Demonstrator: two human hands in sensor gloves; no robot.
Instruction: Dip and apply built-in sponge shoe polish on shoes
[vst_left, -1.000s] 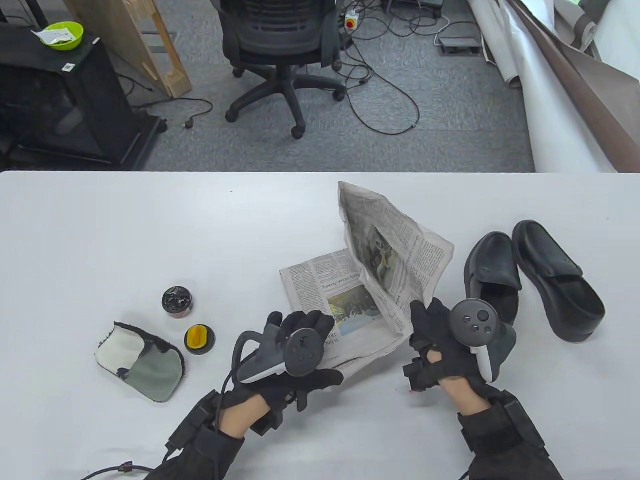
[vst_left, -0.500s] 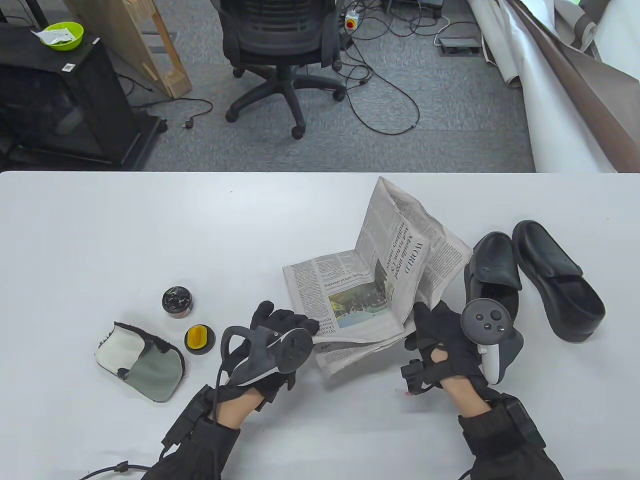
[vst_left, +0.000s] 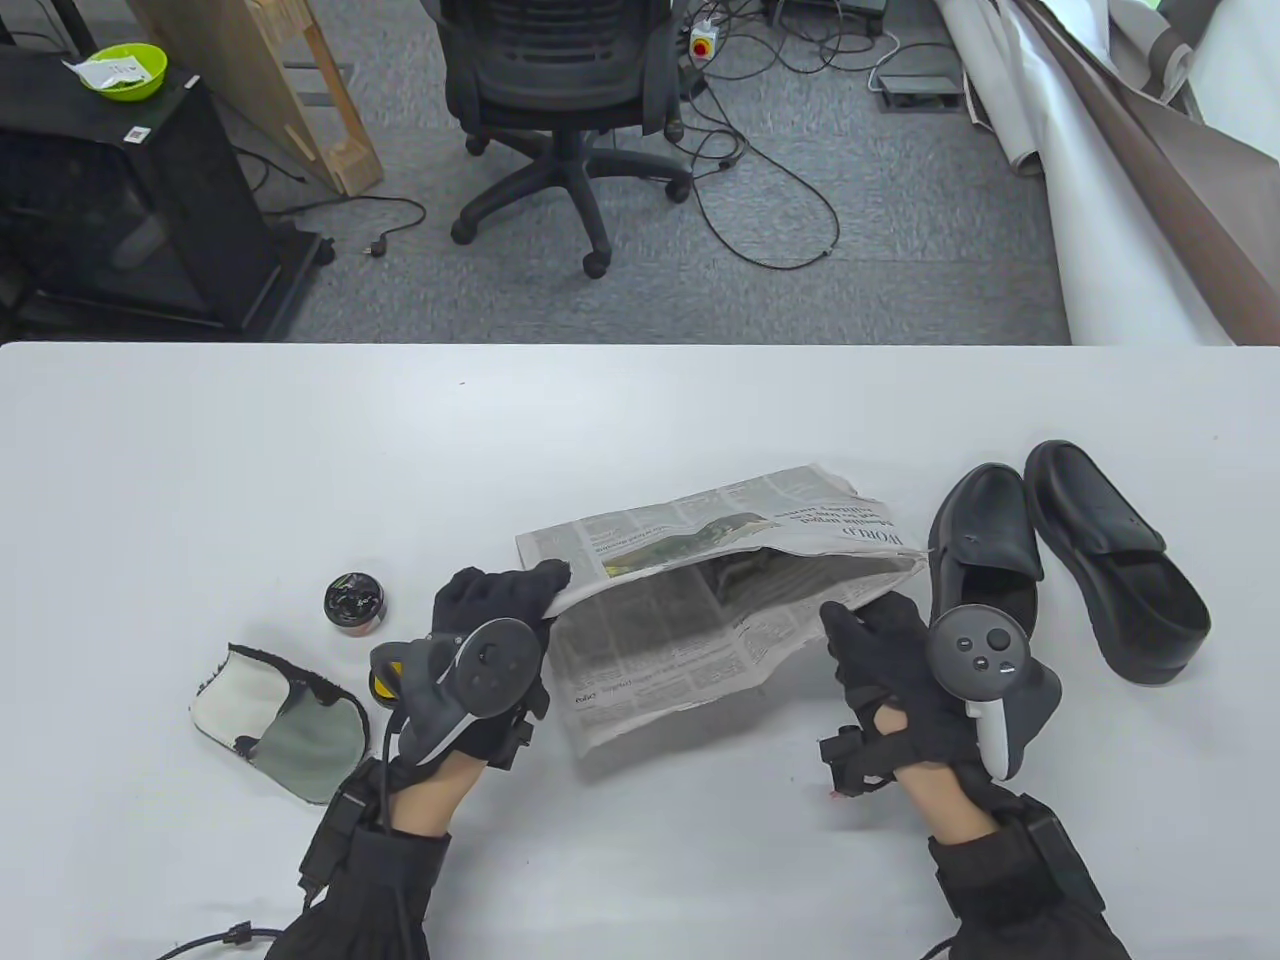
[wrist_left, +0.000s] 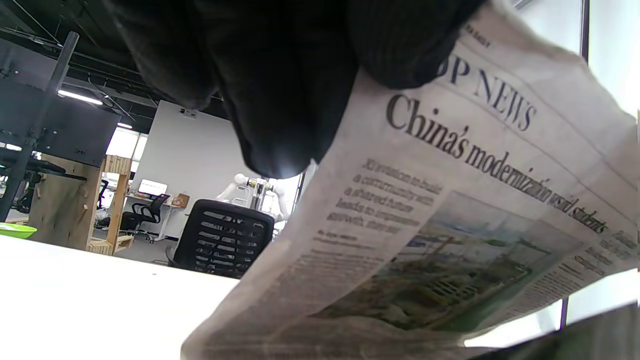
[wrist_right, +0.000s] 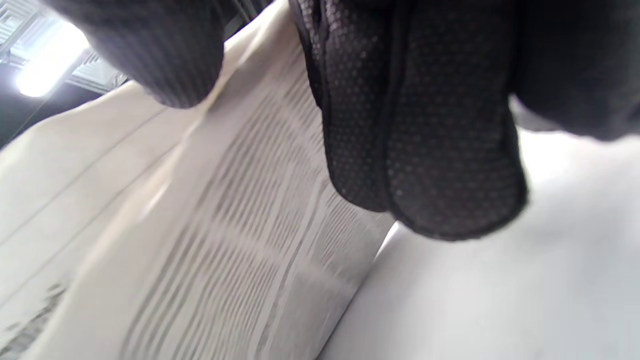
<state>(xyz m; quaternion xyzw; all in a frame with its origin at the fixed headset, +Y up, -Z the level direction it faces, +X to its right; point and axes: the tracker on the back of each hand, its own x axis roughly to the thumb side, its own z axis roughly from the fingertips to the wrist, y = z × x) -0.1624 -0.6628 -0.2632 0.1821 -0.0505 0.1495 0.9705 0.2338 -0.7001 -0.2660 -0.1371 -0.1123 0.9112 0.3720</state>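
shoes (vst_left: 1070, 555): black pair, on table's right, just beside newspaper (vst_left: 700, 590)
polish tin (vst_left: 354, 603): left, near cloth (vst_left: 280, 722)
left hand (vst_left: 490, 640): pinches newspaper's left edge
right hand (vst_left: 885, 660): seems to grip right edge

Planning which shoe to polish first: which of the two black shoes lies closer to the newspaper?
The left shoe, its toe almost touching the newspaper; the other shoe lies farther right.

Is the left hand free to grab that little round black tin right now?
Probably not at once: the left hand is pinching the newspaper by its corner. The tin sits uncovered on the table just left of it, so letting go first would leave an open path.
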